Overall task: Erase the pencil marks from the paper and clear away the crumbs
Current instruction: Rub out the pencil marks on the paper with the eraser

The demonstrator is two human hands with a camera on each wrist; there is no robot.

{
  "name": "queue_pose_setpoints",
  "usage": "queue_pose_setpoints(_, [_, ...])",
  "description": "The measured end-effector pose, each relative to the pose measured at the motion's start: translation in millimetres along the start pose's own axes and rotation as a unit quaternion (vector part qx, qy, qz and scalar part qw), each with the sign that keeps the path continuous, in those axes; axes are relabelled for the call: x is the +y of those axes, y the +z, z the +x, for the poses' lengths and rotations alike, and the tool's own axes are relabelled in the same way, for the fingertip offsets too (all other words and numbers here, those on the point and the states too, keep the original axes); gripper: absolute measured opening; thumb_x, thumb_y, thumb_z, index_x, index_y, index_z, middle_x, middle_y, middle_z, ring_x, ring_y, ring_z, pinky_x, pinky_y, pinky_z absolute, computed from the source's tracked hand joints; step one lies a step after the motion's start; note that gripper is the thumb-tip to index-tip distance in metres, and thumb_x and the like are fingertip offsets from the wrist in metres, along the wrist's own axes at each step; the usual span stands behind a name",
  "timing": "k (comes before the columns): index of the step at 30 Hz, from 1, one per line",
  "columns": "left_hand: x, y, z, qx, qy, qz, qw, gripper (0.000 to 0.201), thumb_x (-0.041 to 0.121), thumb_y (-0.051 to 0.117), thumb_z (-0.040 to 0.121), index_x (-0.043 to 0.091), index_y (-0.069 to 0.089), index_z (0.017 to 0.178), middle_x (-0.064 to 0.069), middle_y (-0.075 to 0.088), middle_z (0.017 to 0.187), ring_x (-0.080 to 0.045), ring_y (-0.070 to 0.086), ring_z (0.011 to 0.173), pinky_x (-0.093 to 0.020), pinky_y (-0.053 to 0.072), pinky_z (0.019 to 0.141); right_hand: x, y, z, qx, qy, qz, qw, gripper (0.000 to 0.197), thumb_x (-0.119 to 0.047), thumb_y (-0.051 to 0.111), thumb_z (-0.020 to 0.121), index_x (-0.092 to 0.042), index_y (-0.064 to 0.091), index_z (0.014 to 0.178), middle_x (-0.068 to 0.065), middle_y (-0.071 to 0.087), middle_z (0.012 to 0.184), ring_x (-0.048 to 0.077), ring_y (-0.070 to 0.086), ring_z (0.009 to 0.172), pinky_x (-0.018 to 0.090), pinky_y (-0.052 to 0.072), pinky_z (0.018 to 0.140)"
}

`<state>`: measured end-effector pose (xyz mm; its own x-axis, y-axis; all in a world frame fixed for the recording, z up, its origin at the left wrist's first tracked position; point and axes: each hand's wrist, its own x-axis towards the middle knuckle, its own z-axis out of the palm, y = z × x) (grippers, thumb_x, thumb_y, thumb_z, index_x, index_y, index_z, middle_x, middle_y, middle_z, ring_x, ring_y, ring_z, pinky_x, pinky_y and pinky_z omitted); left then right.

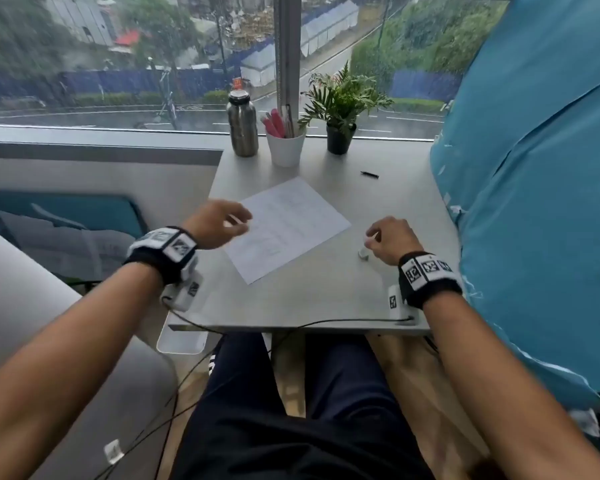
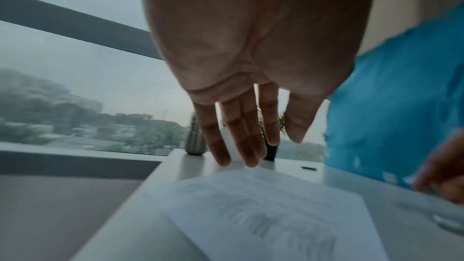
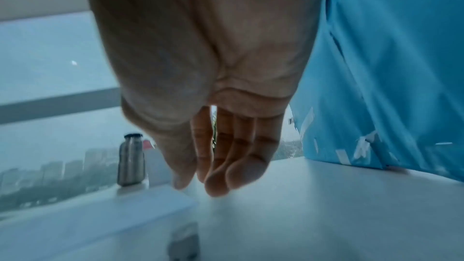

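A white sheet of paper [image 1: 284, 230] with faint pencil marks lies askew in the middle of the grey table [image 1: 291, 299]. My left hand [image 1: 238, 221] hovers over the sheet's left edge, fingers straight and spread, holding nothing. In the left wrist view the left hand [image 2: 251, 152] hangs above the paper [image 2: 263, 215], blurred. A small whitish eraser [image 1: 363, 253] sits on the table to the right of the sheet. My right hand [image 1: 373, 237] is just above and behind it, fingers relaxed and empty. In the right wrist view the right hand [image 3: 208, 182] is beyond the blurred eraser [image 3: 184, 243].
At the table's far edge by the window stand a steel bottle [image 1: 242, 128], a white cup of pens [image 1: 285, 147] and a potted plant [image 1: 340, 109]. A black pencil [image 1: 369, 174] lies behind the paper. A blue fabric mass [image 1: 534, 202] borders the table's right side.
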<state>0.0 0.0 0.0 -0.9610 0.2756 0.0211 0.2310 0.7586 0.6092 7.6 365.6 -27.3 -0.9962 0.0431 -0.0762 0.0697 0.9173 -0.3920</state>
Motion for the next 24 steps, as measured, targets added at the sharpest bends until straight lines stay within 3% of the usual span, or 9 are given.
queue_pose_setpoints(3, [17.1,24.4,19.2,-0.100,0.037,0.116,0.988,0.037,0.021,0.076,0.084,0.022,0.066,0.120,-0.001,0.067,0.117,-0.019,0.062,0.107,-0.036,0.047,0.097,-0.3,1.8,9.0,-0.054,0.029,-0.012,0.998,0.031,-0.027,0.079,0.073,-0.021,0.072,0.103,0.007,0.072,0.103,0.024,0.068,0.095,0.033,0.054,0.091])
queue_pose_setpoints(6, [23.6,41.9,30.5,-0.163,0.046,0.185,0.968,0.062,0.024,0.081,0.078,0.020,0.056,0.134,-0.006,0.052,0.141,-0.026,0.047,0.129,-0.032,0.032,0.109,-5.9,0.2,7.2,-0.085,0.025,-0.017,0.996,0.008,-0.018,0.079,0.070,-0.023,0.075,0.074,0.004,0.074,0.084,0.020,0.069,0.080,0.030,0.057,0.081])
queue_pose_setpoints(7, [19.5,45.5,32.9,-0.177,0.038,0.189,0.965,0.069,0.024,0.083,0.076,0.019,0.053,0.138,-0.007,0.046,0.146,-0.027,0.044,0.133,-0.030,0.028,0.109,-4.9,1.6,7.8,-0.085,0.014,-0.019,0.996,0.010,-0.016,0.077,0.070,-0.024,0.072,0.066,0.004,0.073,0.080,0.020,0.069,0.077,0.029,0.058,0.078])
queue_pose_setpoints(11, [6.9,52.0,29.1,-0.204,0.012,0.199,0.959,0.080,0.037,0.079,0.080,0.027,0.039,0.148,-0.008,0.024,0.160,-0.027,0.027,0.145,-0.031,0.021,0.114,-3.5,5.6,2.9,-0.083,-0.015,-0.024,0.996,0.011,-0.012,0.067,0.078,-0.019,0.075,0.074,0.004,0.072,0.080,0.019,0.064,0.077,0.022,0.049,0.072])
queue_pose_setpoints(14, [1.8,56.8,18.0,-0.189,0.003,0.227,0.956,0.081,0.054,0.070,0.082,0.036,0.031,0.150,-0.004,0.020,0.161,-0.030,0.024,0.144,-0.044,0.026,0.115,-3.4,8.4,-0.1,-0.089,-0.029,-0.028,0.995,0.011,-0.013,0.066,0.079,-0.019,0.072,0.072,0.005,0.071,0.080,0.022,0.065,0.080,0.025,0.051,0.074])
queue_pose_setpoints(18, [19.8,66.1,4.5,-0.174,0.001,0.296,0.939,0.095,0.076,0.065,0.070,0.037,0.031,0.150,-0.007,0.037,0.146,-0.030,0.035,0.129,-0.045,0.043,0.101,-23.5,10.9,-6.3,-0.090,-0.050,0.003,0.995,0.002,-0.015,0.066,0.082,-0.014,0.065,0.080,0.010,0.068,0.087,0.026,0.067,0.080,0.037,0.058,0.077])
queue_pose_setpoints(21, [30.6,70.8,1.4,-0.185,0.003,0.310,0.933,0.106,0.077,0.072,0.060,0.033,0.034,0.149,-0.008,0.040,0.134,-0.030,0.039,0.124,-0.044,0.046,0.096,-53.3,17.4,-12.2,-0.085,-0.120,0.060,0.987,0.005,-0.015,0.070,0.082,-0.010,0.069,0.084,0.006,0.071,0.081,0.021,0.068,0.077,0.031,0.057,0.078])
queue_pose_setpoints(24, [31.5,75.4,0.6,-0.183,-0.006,0.270,0.945,0.109,0.075,0.077,0.054,0.032,0.036,0.146,-0.006,0.037,0.134,-0.028,0.037,0.126,-0.048,0.044,0.099,-80.8,26.6,-14.2,-0.107,-0.166,0.074,0.977,0.008,-0.017,0.074,0.079,-0.012,0.073,0.085,0.000,0.071,0.074,0.015,0.067,0.071,0.023,0.054,0.072])
